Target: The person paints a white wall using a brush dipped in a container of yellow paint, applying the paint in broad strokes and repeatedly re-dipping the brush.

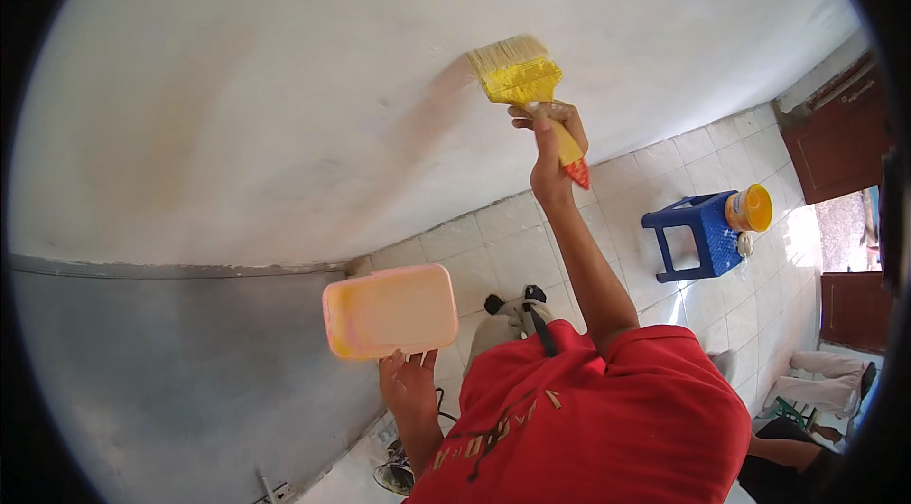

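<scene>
My right hand (pixel 555 141) is closed around the handle of a wide paintbrush (pixel 523 73), whose ferrule is smeared yellow and whose handle ends in red. The pale bristles point up at the whitish wall (pixel 320 77); whether they touch it I cannot tell. Lower and to the left, my left hand (pixel 411 379) grips the near edge of a shallow pinkish plastic tray or lid (pixel 391 312) with yellow stains and a light tone inside. A shadow falls on the wall beside the brush.
A blue plastic stool (pixel 701 233) on the tiled floor (pixel 512 251) carries a yellow bucket (pixel 749 208). Grey wall (pixel 192 354) lies at left, with a socket (pixel 282 492) below. Brown doors (pixel 836 130) flank an opening at right. Another person (pixel 790 458) is at lower right.
</scene>
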### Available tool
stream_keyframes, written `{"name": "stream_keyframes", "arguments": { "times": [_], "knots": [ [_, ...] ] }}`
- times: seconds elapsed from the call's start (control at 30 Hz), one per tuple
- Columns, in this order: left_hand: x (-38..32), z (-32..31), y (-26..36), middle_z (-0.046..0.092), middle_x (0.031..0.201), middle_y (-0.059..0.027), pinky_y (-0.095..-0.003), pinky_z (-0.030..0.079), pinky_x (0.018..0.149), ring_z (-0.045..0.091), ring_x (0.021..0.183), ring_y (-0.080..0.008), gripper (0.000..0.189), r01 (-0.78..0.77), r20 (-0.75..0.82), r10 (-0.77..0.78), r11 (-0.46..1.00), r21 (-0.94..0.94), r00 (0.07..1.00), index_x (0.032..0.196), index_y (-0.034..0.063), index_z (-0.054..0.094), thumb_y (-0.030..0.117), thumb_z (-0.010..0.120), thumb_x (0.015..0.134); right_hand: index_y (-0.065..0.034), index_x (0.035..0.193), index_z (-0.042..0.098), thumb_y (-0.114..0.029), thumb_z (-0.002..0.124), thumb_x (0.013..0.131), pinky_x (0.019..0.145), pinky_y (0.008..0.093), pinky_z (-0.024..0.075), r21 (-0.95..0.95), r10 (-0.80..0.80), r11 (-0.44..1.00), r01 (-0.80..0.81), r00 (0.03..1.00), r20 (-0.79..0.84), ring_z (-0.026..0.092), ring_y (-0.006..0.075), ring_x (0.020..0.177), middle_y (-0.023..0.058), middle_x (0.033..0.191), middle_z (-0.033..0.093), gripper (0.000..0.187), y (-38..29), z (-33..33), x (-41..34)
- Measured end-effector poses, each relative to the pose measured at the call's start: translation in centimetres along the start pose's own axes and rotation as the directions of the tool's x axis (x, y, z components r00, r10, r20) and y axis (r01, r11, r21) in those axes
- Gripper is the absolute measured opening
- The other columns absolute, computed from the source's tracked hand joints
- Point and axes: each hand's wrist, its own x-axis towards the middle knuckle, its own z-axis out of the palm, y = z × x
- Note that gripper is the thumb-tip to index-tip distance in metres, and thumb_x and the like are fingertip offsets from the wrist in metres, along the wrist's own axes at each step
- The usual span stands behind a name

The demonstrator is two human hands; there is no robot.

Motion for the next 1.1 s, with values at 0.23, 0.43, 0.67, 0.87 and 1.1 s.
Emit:
{"name": "stream_keyframes", "arguments": {
  "times": [0.23,0.43,0.67,0.87,1.1],
  "knots": [
    [3.3,0.3,-0.1,0.056,0.128,-0.009,-0.0535,0.042,0.105,0.053,0.121,-0.0318,0.042,0.067,0.09,-0.079,0.989,0.128,0.993,0.129,0.0092,0.051,0.019,0.059,0.089,0.0011,0.103,0.051,-0.016,0.053,0.1,0.064,0.0312,0.0582,-0.07,0.154,0.985,-0.158,0.987,-0.054,0.071,0.0233,0.084,0.0132,0.097,0.064,0.017,12.6,-2.7,-8.6],
    [4.4,0.7,1.1,0.054,0.13,-0.0094,-0.0532,0.044,0.104,0.053,0.122,-0.0314,0.041,0.065,0.159,-0.095,0.981,0.185,0.983,0.131,0.0089,0.05,0.019,0.056,0.092,-0.0033,0.1,0.052,-0.025,0.055,0.1,0.061,0.0285,0.0559,0.02,0.415,0.909,-0.417,0.895,-0.164,0.07,0.0196,0.081,0.0104,0.096,0.065,0.022,16.0,-2.9,-12.7],
    [7.3,0.7,0.6,0.053,0.132,-0.0068,-0.0503,0.045,0.102,0.052,0.12,-0.0265,0.046,0.136,0.237,-0.195,0.96,0.246,0.952,0.138,0.0118,0.044,0.021,0.053,0.095,-0.0027,0.099,0.054,-0.028,0.053,0.102,0.06,0.0284,0.0524,-0.023,0.438,0.893,-0.45,0.88,-0.182,0.066,0.0171,0.074,0.0092,0.091,0.064,0.026,5.7,-3.9,-13.8],
    [8.4,3.2,-1.1,0.052,0.128,-0.0047,-0.0378,0.048,0.098,0.054,0.116,-0.0199,0.055,0.182,0.247,-0.256,0.94,0.288,0.935,0.138,0.0131,0.039,0.012,0.06,0.087,-0.0061,0.102,0.049,-0.026,0.052,0.102,0.056,0.0275,0.0458,-0.134,0.362,0.916,-0.378,0.923,-0.129,0.055,0.0148,0.062,0.0068,0.086,0.055,0.02,-7.6,-5.8,-13.1],
    [8.4,4.3,-2.6,0.049,0.128,-0.0079,-0.0356,0.047,0.098,0.054,0.117,-0.0191,0.061,0.159,0.235,-0.234,0.941,0.299,0.943,0.139,0.0089,0.034,0.004,0.063,0.085,-0.0028,0.101,0.05,-0.024,0.052,0.1,0.053,0.0282,0.0473,-0.287,0.236,0.934,-0.213,0.971,0.046,0.054,0.0136,0.071,0.0069,0.096,0.052,0.021,-14.0,-3.8,-12.7]
  ]
}}
